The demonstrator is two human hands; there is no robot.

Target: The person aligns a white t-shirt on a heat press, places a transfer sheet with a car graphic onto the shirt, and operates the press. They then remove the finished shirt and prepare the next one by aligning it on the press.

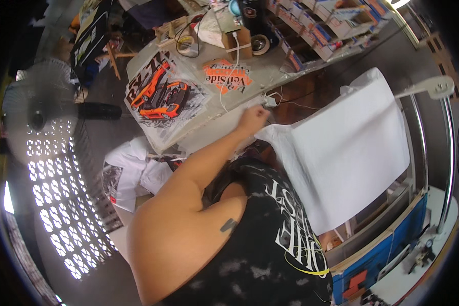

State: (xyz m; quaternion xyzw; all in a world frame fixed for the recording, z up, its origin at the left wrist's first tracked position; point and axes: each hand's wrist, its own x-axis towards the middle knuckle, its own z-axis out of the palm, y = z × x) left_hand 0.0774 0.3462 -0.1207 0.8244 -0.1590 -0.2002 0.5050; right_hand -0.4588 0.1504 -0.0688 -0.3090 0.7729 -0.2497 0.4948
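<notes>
My left hand (255, 116) is raised with curled fingers beside a small white plug adapter (270, 102) and cables at the table's front edge; what it holds, if anything, is hidden. Just below it on the right begins a large white sheet (341, 158), creased at its upper corner, draped over a metal-framed apparatus. A small patch of skin (329, 239) shows under the sheet's lower edge beside my black, white-lettered shirt; I cannot tell whether it is my right hand.
A worktable (171, 137) holds orange car prints (158, 102), an orange decal (227, 76) and stacked boxes (321, 25). A fan (46, 115) stands left, near crumpled white fabric (130, 173). A metal post (451, 153) and blue-sided stand (372, 260) are at right.
</notes>
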